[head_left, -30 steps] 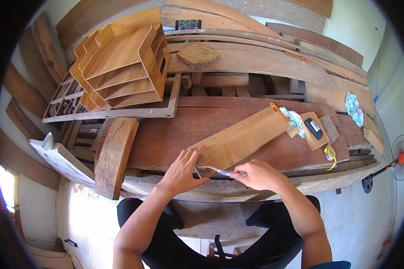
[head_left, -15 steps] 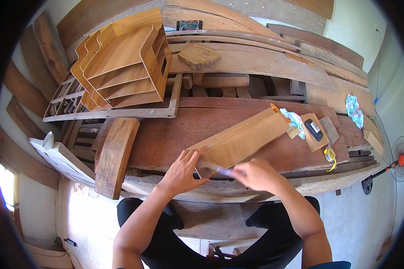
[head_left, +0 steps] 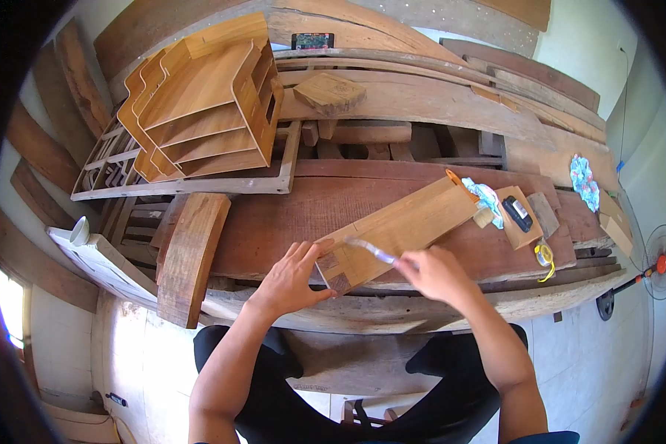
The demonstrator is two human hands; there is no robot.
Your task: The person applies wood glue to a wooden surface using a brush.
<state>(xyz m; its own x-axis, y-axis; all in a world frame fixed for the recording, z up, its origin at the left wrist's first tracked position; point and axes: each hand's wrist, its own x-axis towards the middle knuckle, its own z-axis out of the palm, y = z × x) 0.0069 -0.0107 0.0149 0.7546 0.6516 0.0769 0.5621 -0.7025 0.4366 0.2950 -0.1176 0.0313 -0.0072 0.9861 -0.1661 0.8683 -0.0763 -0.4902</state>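
Single head-worn view, looking forward and steeply down from a point above black trousers (head_left: 270, 396); left hand (head_left: 286, 281) and right hand (head_left: 434, 275) close, below mid-frame; wide round field, dark corners, taking in floor (head_left: 140, 362) at both sides and wall (head_left: 581, 41) beyond

Bright light glares in a window (head_left: 11, 311) at left; a pale floor (head_left: 137, 362) spreads below, boards (head_left: 78, 85) lean along white walls (head_left: 573, 59), a fan (head_left: 657, 271) stands right

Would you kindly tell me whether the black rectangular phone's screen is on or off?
On: the black rectangular phone shows a multicoloured picture.
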